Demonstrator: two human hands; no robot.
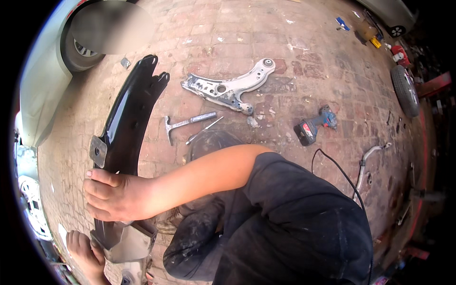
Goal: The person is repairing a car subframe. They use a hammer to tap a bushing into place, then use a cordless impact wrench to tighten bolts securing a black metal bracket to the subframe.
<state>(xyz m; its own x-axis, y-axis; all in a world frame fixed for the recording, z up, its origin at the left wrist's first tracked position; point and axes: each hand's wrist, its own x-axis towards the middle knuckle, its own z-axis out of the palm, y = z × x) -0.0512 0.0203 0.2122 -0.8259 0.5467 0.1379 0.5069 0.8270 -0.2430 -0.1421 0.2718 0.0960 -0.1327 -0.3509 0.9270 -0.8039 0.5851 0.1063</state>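
A long, glossy black metal car part (130,111) stands at a slant on the left, with fork-like tabs at its far end and a small plate (98,151) on its side. My right hand (116,194) reaches across from the right and is closed over its lower portion. Below that, my left hand (85,249) is curled beside the part's broad lower end (130,244); what its fingers grip is hidden. Beyond my bent arm lie a hammer (190,121), a thin pointed tool (204,130) and a scuffed silver control arm (237,85).
A cordless power tool (316,125) lies right of centre on the brick floor (213,28). A black cable (339,164) runs along my right side, near a bent metal rod (363,164). Cars (45,80) and a loose wheel (405,91) stand around the edges.
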